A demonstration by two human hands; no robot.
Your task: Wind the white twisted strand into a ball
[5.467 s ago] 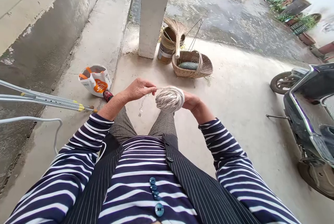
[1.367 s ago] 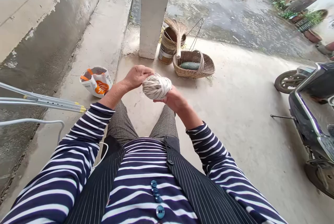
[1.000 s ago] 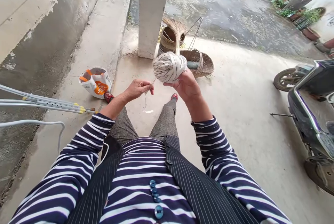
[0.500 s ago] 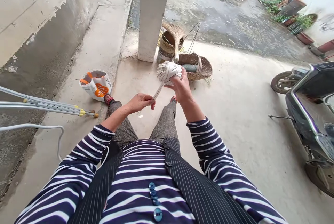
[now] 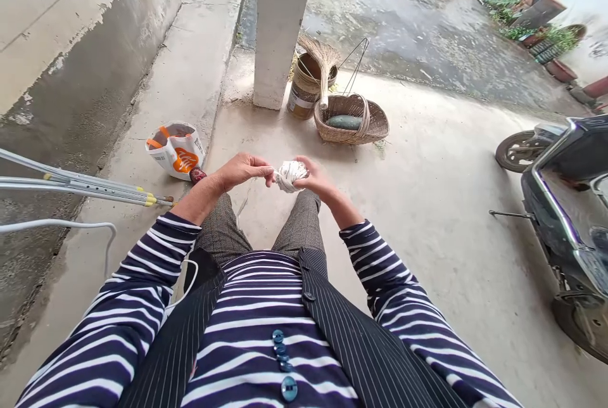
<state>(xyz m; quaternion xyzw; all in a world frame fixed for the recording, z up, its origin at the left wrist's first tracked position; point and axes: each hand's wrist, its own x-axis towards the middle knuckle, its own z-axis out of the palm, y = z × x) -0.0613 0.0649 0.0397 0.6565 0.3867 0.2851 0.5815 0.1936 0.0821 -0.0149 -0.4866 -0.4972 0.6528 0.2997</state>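
A wound ball of white cord (image 5: 291, 176), flat-looking strands with dark marks, is held out in front of my body. My right hand (image 5: 313, 178) grips it from the right side, the fingers behind it and partly hidden. On its left, my left hand (image 5: 247, 170) pinches a white strand between thumb and fingertips, close against the ball. A thin pale line hangs below the left hand toward the floor between my legs; whether it belongs to the cord I cannot tell.
Ahead stand a pillar (image 5: 280, 34), a bucket (image 5: 300, 94) with a straw broom (image 5: 325, 66) across it, and a wicker basket (image 5: 351, 135) holding a dark green gourd (image 5: 344, 121). A white-orange bag (image 5: 178, 154) and crutches (image 5: 95, 186) are left; a scooter (image 5: 560, 218) stands right.
The ball has come down and toward my body in my right hand. My left hand has risen slightly, and the stretch of strand between the hands has shortened.
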